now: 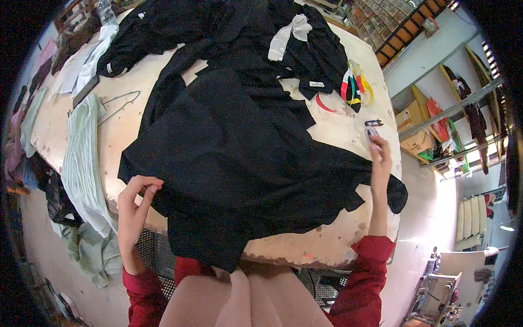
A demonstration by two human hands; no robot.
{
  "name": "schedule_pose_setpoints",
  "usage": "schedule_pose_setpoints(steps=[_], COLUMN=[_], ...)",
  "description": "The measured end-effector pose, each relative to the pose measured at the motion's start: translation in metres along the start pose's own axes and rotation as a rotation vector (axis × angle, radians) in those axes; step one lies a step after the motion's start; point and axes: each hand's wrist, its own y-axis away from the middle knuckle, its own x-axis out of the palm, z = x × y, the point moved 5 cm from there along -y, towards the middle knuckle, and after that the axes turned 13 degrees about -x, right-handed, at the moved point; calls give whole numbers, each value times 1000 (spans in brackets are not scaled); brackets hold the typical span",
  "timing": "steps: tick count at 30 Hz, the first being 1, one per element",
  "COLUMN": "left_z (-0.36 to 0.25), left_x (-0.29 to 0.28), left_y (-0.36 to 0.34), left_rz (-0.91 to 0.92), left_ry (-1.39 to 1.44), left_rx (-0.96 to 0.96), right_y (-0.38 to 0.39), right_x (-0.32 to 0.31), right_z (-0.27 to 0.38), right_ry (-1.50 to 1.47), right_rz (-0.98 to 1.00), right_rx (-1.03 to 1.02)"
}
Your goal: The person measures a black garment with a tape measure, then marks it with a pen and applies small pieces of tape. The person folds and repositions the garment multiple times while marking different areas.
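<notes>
A large piece of black cloth [218, 147], seemingly a garment, lies spread over the pale table in front of me. Its lower end hangs over the near edge toward my lap. At its left side my left hand [136, 207] has thumb and fingertips pinched together on the fabric. Over at the right edge of the table, my right hand [381, 158] has its fingers closed at a small greyish thing [371, 131], too small to identify. A little dark object [373, 123] lies just beyond those fingertips. My right forearm passes over a narrow part of the black cloth.
More black garments [218, 27] are heaped at the far side, with a white cloth strip [289, 37] on top. A coiled measuring tape [357, 84] and a red curved strip [326, 103] lie far right. A pale green pleated garment [84, 163] and a hanger [122, 103] lie left.
</notes>
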Motion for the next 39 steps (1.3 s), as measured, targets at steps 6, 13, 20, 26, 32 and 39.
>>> schedule_pose_setpoints(steps=[6, 13, 20, 26, 32, 39], left_z=[-68, -145, -183, -149, -117, -117], left_x=[53, 161, 141, 113, 97, 94], left_y=[-21, -66, -103, -139, -158, -160], left_rz=[314, 546, 827, 877, 864, 845], left_ry=[-136, -166, -199, -79, 149, 117], left_rx=[457, 965, 1015, 751, 389, 412], right_y=[21, 29, 91, 115, 118, 121], right_x=[115, 91, -119, -175, -153, -141], right_z=[96, 179, 148, 79, 33, 33], right_ry=[174, -102, -31, -116, -227, -271], right_rz=[342, 399, -277, -344, -344, -361], right_rx=[-229, -220, 70, 218, 360, 402])
